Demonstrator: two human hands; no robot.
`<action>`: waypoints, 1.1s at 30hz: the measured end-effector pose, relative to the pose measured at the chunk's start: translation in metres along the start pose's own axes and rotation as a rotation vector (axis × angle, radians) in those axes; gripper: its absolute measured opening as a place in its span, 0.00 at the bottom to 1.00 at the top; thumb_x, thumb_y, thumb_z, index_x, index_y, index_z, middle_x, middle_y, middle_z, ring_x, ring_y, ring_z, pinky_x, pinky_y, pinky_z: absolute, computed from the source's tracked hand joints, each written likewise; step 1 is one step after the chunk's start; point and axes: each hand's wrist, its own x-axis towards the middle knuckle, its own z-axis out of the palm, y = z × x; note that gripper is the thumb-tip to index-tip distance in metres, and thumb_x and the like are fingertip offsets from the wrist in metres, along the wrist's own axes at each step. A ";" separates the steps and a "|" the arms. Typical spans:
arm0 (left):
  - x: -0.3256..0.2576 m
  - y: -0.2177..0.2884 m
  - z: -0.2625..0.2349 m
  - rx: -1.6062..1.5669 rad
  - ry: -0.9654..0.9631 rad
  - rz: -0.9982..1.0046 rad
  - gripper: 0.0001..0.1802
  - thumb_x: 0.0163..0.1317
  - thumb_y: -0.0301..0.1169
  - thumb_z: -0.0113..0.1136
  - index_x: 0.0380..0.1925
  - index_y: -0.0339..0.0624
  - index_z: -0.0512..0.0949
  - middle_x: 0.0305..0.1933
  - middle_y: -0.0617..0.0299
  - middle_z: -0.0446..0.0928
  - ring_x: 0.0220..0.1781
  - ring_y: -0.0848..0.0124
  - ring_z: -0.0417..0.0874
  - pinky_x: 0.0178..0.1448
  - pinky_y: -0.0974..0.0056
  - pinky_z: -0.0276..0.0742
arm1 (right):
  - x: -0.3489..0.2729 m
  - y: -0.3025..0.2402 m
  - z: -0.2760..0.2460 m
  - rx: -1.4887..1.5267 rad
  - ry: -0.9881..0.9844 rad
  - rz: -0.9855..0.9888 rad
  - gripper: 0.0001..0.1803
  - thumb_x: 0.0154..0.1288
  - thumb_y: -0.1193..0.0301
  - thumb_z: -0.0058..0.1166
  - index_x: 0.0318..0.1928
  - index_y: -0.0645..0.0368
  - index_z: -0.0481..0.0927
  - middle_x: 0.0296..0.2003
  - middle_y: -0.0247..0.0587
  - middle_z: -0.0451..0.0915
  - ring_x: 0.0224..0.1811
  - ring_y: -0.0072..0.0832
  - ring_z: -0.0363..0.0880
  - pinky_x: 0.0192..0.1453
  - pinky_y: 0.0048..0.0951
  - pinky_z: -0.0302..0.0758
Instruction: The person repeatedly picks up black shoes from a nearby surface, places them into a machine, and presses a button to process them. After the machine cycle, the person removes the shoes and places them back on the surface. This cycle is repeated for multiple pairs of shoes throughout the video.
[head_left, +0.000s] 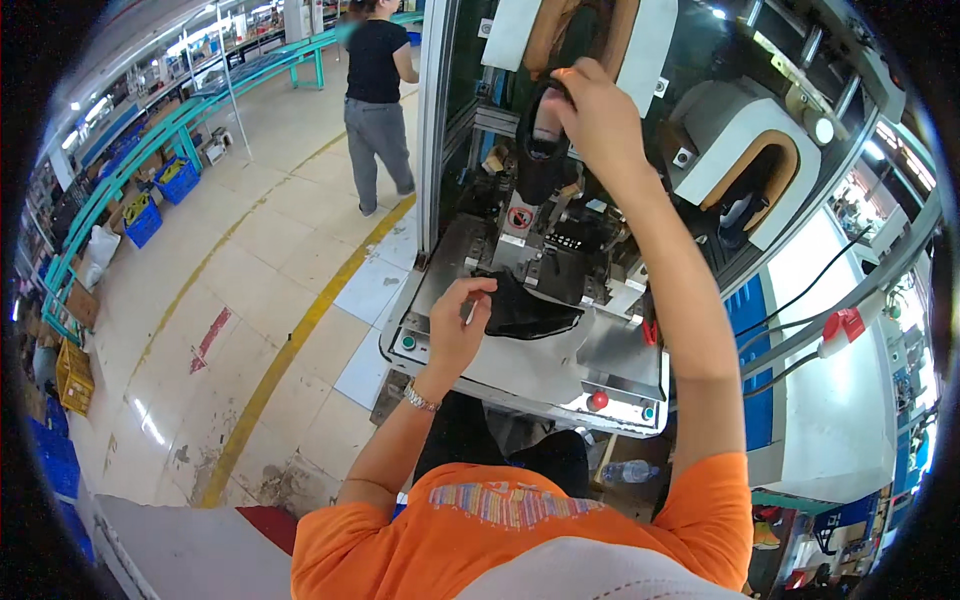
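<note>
Shoe upper (pixel 541 150): black, seated on machine (pixel 620 345) post, right hand (pixel 597 110) pinching its top edge; fitting appears underway. Second upper (pixel 525 310): flat on machine deck, left hand (pixel 457 325) closed on its corner, apparently not yet mounted

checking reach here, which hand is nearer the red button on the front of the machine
Left. The left hand rests on the black piece on the machine table, just above-left of the red button; the right hand is raised far above.

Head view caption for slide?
Right hand fits black shoe upper on machine; left hand holds another black piece.
</note>
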 end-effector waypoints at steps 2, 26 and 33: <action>0.005 -0.001 -0.005 0.002 -0.041 -0.023 0.11 0.52 0.17 0.51 0.37 0.36 0.74 0.37 0.58 0.76 0.36 0.70 0.76 0.41 0.70 0.70 | 0.018 0.013 0.009 -0.065 0.026 -0.073 0.08 0.49 0.76 0.55 0.33 0.61 0.76 0.31 0.43 0.74 0.29 0.42 0.75 0.33 0.35 0.73; -0.162 0.087 0.226 -1.009 -1.081 -1.363 0.17 0.58 0.24 0.52 0.49 0.39 0.69 0.45 0.57 0.74 0.46 0.66 0.76 0.52 0.63 0.73 | -0.351 -0.106 -0.341 0.135 -0.388 1.161 0.43 0.48 0.50 0.58 0.59 0.63 0.60 0.58 0.58 0.61 0.61 0.45 0.60 0.63 0.37 0.58; -0.287 0.103 0.318 -0.865 -1.413 -1.884 0.12 0.59 0.24 0.50 0.43 0.32 0.69 0.47 0.53 0.72 0.49 0.63 0.74 0.55 0.60 0.72 | -0.457 -0.174 -0.364 -0.443 -0.473 1.759 0.24 0.46 0.75 0.53 0.49 0.53 0.73 0.36 0.53 0.76 0.39 0.47 0.76 0.45 0.40 0.72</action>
